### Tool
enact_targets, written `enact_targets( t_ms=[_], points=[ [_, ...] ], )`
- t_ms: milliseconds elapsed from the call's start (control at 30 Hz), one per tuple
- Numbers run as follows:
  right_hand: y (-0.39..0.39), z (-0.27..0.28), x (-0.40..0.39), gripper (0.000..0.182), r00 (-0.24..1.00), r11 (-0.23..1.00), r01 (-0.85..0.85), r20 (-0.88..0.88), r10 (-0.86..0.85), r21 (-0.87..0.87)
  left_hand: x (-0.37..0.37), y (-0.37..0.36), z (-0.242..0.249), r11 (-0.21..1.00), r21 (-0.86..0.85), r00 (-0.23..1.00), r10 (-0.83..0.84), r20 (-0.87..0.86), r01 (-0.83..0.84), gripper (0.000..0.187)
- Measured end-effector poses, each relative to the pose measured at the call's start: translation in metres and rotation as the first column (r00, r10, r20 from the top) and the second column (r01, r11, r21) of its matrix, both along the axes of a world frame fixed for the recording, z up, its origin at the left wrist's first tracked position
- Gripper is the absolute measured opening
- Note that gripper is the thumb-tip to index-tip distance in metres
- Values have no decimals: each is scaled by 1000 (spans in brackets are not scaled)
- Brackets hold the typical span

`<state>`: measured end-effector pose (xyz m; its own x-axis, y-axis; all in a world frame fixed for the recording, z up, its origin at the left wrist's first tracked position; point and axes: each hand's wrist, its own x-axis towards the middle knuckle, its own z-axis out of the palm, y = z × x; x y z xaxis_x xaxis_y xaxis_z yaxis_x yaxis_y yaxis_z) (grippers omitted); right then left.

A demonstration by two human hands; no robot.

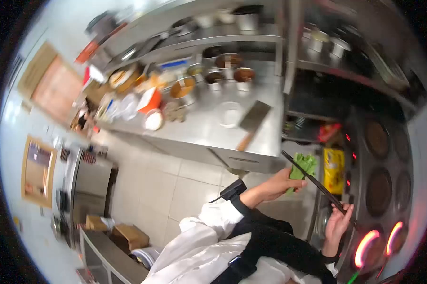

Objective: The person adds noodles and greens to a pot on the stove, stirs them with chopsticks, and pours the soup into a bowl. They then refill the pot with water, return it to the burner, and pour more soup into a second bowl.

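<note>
Tongs point(313, 182) span both hands at lower right. Left hand point(282, 182) grips the upper end plus a green cloth point(304, 165); right hand point(337, 222) clasps the lower end.

1. A white long-sleeved garment, loose and creased like a chef's jacket, is worn over the body and upper arms.
2. The left forearm is left bare below a white sleeve, which is pushed back and ends in a dark cuff with a black tab sticking out from it.
3. The right arm is covered by a black sleeve down to the wrist.
4. A dark strap or band is seen across the white cloth near the lower edge.
5. Both hands, the left hand point(282, 183) and the right hand point(337, 223), are bare, without gloves.
</note>
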<state>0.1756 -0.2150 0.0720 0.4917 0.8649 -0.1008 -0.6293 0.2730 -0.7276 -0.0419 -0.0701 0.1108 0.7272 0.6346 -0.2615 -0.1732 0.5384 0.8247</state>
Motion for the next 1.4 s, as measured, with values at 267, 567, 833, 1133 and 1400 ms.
enact_targets(
  t_ms=[267,567,833,1133,1400],
  points=[
    [187,-25,-177,15,940,977,-156,-327,101,-146,-257,140,-34,926,-266,895,341,287,-267,41],
    [278,6,-252,18,917,987,-95,-396,38,-127,-563,254,-168,-4,101,-46,910,-411,-995,32],
    [239,44,-230,22,956,989,125,-256,-142,-78,-672,270,-268,172,-95,195,905,-378,-980,41],
    [119,39,-153,16,899,904,411,-116,-423,-119,-661,247,-229,370,45,339,887,-313,-928,36],
    [-20,11,-48,13,841,852,524,-161,-517,-2,-437,164,-59,623,138,601,780,-171,-770,24]
  ],
)
